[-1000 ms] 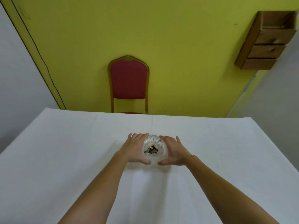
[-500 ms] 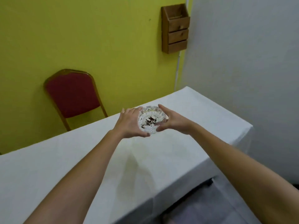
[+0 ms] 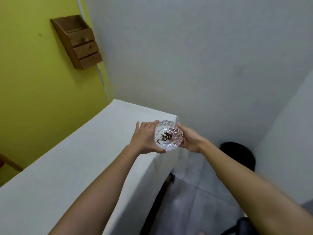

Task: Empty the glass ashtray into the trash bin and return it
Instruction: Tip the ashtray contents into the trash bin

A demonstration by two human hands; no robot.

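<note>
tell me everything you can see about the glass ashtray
The ashtray is round, clear cut glass with a scalloped, ribbed rim. It sits roughly level, mouth up, with dark ash and butt scraps still in its well. It is off the table, held in the air near the table's far corner, clasped between the left hand and the right hand on opposite sides. A dark bin shows on the floor beyond.

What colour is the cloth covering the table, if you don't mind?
White, plain; the tablecloth shows clearly in the head view.
</note>
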